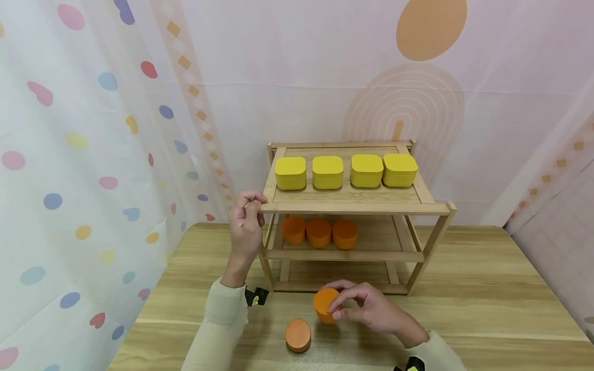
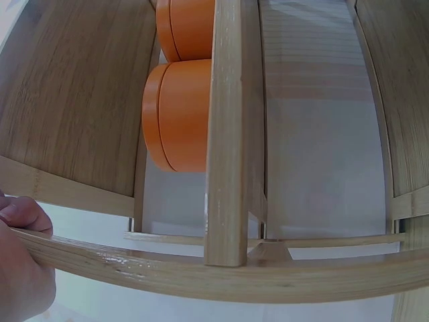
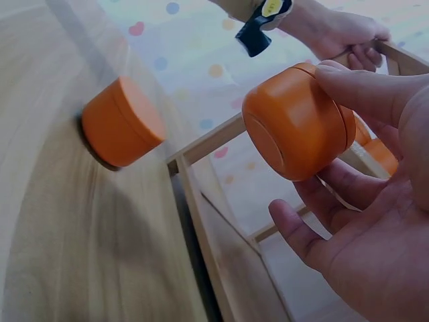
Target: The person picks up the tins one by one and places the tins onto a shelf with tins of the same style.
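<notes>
My left hand (image 1: 246, 226) grips the front left corner of a three-tier wooden rack (image 1: 352, 208), its fingers curled at the end of the top rail. In the left wrist view that hand (image 2: 25, 268) shows at the lower left edge, against the wood. With thumb and fingers, my right hand (image 1: 371, 309) holds a round orange tin (image 1: 326, 303) in front of the bottom tier. The right wrist view shows this tin (image 3: 291, 124) raised off the table, lid on. A second orange tin (image 1: 298, 336) stands on the table, left of and nearer than the held one.
Several yellow square tins (image 1: 327, 172) line the top tier. Three orange tins (image 1: 318, 233) stand side by side on the left of the middle tier. Rails edge each tier's front. Patterned curtains (image 1: 297, 72) hang behind and left of the wooden table (image 1: 501, 299).
</notes>
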The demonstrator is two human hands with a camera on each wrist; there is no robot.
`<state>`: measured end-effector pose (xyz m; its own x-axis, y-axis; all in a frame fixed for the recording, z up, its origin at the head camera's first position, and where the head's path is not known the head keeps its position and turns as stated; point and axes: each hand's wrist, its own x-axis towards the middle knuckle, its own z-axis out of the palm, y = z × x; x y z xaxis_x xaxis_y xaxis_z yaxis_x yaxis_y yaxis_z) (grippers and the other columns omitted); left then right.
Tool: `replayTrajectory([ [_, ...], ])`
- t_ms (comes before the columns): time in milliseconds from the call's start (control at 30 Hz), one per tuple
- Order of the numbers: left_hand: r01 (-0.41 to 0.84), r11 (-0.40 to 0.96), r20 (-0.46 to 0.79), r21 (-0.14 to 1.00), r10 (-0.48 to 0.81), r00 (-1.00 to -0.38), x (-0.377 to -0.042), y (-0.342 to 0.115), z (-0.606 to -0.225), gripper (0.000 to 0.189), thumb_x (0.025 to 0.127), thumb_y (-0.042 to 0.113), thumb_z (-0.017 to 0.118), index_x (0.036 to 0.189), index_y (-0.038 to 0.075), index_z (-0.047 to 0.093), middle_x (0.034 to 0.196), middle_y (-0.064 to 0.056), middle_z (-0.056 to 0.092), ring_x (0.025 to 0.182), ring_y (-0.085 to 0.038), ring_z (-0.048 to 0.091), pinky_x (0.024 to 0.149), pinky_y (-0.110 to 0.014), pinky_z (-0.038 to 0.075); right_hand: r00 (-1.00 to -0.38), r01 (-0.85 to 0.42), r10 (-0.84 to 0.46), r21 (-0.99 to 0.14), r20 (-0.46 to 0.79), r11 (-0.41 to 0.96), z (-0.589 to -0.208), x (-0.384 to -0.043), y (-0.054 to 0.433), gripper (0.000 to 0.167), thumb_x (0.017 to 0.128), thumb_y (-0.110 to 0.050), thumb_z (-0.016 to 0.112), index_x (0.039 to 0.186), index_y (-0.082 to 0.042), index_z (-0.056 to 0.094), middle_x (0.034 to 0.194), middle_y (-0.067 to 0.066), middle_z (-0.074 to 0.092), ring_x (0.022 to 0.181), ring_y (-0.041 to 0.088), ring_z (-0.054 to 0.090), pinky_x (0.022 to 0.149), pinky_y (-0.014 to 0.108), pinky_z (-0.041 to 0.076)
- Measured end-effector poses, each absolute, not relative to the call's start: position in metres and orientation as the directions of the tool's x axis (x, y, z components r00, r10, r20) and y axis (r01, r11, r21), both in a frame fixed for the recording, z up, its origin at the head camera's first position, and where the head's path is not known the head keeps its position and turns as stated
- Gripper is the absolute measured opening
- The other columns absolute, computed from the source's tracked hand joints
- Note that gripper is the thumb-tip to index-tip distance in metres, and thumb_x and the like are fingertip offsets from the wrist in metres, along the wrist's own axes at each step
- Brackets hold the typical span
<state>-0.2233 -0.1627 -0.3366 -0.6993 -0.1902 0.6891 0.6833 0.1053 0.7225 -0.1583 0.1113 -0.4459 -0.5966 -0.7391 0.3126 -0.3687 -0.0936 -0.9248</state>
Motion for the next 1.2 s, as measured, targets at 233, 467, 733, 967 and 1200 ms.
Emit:
replayTrajectory([
  [233, 0.683, 0.109, 0.69, 0.722, -0.186, -0.699, -0.223, -0.163, -0.336, 0.022, 0.099, 0.004, 0.039, 0.091, -0.008, 0.056, 0.057, 0.002, 0.041, 0.049, -0.011, 0.038, 0.047, -0.02, 0.034, -0.615, -0.383, -0.725, -0.921, 0.31, -0.069, -0.433, -0.159, 0.116, 0.014, 0.094, -0.004, 0.064, 0.104, -0.007, 0.073, 0.138, 0.021, 0.053, 0.123, 0.018, 0.055, 0.1, 0.032, 0.047],
  [467, 0.675, 0.124, 0.685, 0.728, -0.188, -0.704, -0.223, -0.163, -0.337, 0.022, 0.099, 0.005, 0.039, 0.091, -0.007, 0.056, 0.059, 0.0, 0.042, 0.05, -0.011, 0.039, 0.048, -0.02, 0.034, -0.607, -0.427, -0.71, -0.9, 0.356, -0.086, -0.417, -0.161, 0.124, 0.016, 0.093, -0.001, 0.063, 0.104, -0.005, 0.073, 0.138, 0.024, 0.052, 0.122, 0.019, 0.056, 0.097, 0.031, 0.049],
  [733, 0.678, 0.125, 0.689, 0.724, -0.187, -0.7, -0.223, -0.163, -0.337, 0.022, 0.099, 0.005, 0.039, 0.091, -0.007, 0.056, 0.059, -0.003, 0.042, 0.05, -0.012, 0.039, 0.048, -0.02, 0.035, -0.596, -0.475, -0.689, -0.873, 0.413, -0.112, -0.406, -0.164, 0.132, 0.02, 0.09, 0.005, 0.064, 0.105, -0.006, 0.073, 0.137, 0.026, 0.052, 0.126, 0.017, 0.054, 0.097, 0.03, 0.05],
  [967, 0.676, 0.117, 0.685, 0.727, -0.188, -0.704, -0.223, -0.163, -0.337, 0.022, 0.099, 0.004, 0.039, 0.091, -0.007, 0.056, 0.059, -0.003, 0.041, 0.05, -0.012, 0.038, 0.047, -0.02, 0.034, -0.588, -0.498, -0.688, -0.861, 0.424, -0.105, -0.401, -0.164, 0.133, 0.021, 0.091, 0.005, 0.063, 0.105, -0.007, 0.073, 0.137, 0.025, 0.053, 0.126, 0.016, 0.053, 0.097, 0.029, 0.049],
  [1200, 0.677, 0.104, 0.683, 0.728, -0.19, -0.705, -0.223, -0.163, -0.337, 0.022, 0.099, 0.004, 0.039, 0.091, -0.007, 0.056, 0.06, -0.003, 0.042, 0.051, -0.011, 0.039, 0.048, -0.021, 0.035, -0.628, -0.498, -0.661, -0.865, 0.409, -0.062, -0.394, -0.163, 0.137, 0.021, 0.09, 0.004, 0.065, 0.103, -0.009, 0.074, 0.138, 0.022, 0.053, 0.127, 0.014, 0.052, 0.097, 0.027, 0.048],
])
